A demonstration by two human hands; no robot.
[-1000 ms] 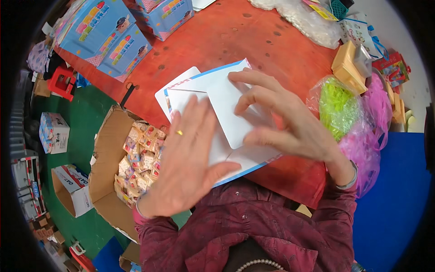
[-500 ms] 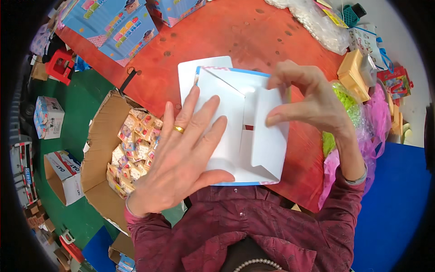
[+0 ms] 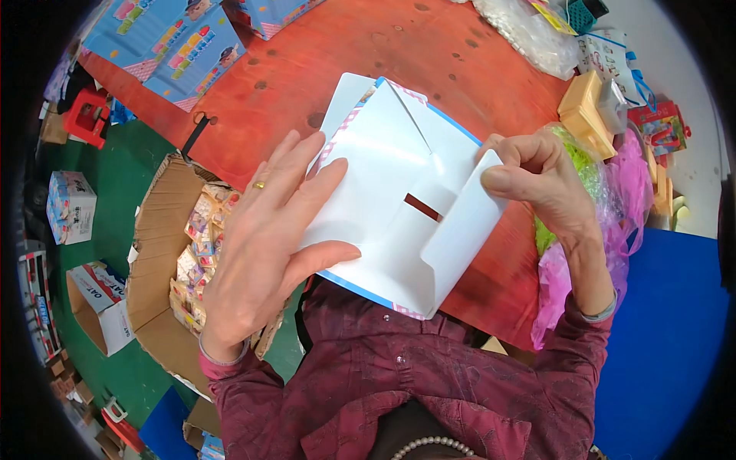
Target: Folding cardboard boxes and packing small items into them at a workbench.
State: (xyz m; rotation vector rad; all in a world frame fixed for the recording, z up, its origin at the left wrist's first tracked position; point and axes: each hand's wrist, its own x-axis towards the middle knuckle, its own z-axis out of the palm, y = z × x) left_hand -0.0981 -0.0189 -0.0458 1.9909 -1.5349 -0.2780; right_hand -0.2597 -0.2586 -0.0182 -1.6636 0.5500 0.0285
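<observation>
L hand flat, R hand pinching

White card box blank, blue edging, pink-checked trim at corners, dark red slot at centre. Worktop orange-red, dark spots. Gold ring on left hand. Right of blank: lime-green and magenta plastic bags. Left of blank: brown carton, green floor. Sleeves maroon.

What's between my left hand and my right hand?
In the head view, the white card box spans the gap: the left hand presses flat on its left part, the right hand pinches its right flap.
</observation>
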